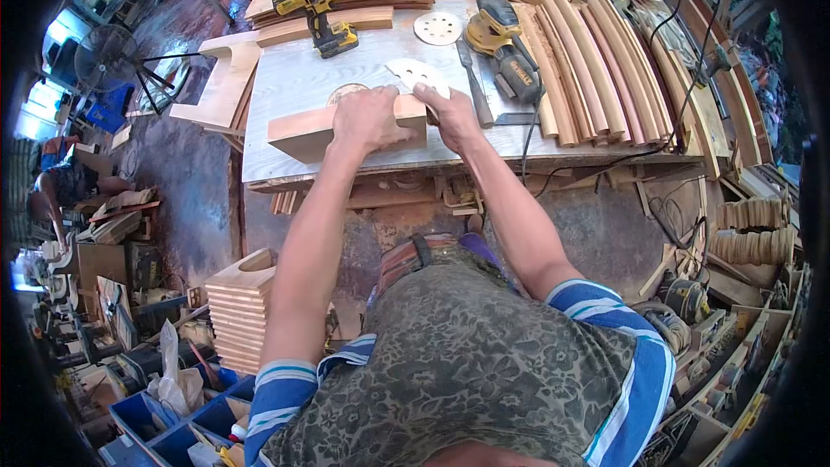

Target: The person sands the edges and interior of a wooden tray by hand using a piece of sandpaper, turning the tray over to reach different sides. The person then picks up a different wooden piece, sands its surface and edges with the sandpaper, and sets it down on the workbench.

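Note:
On the workbench, my left hand [372, 119] is closed over the top edge of a wooden block [303, 134], which stands near the front edge. My right hand [451, 118] grips a white sanding disc [415, 75] with holes in it, thumb on top, at the block's right end. Part of a round tan piece [346, 92] shows behind the block, partly hidden by my left hand. A second sanding disc [437, 28] lies flat farther back. To the right rest a chisel-like tool [475, 85] and a yellow and black sander [504, 47].
A yellow cordless drill [320, 4] stands at the back left of the bench. Several curved wooden strips [605, 69] lie on the right, with a black cord [596, 170] running past them. Stacked wooden pieces [238, 311] and a blue bin [186, 432] are at lower left.

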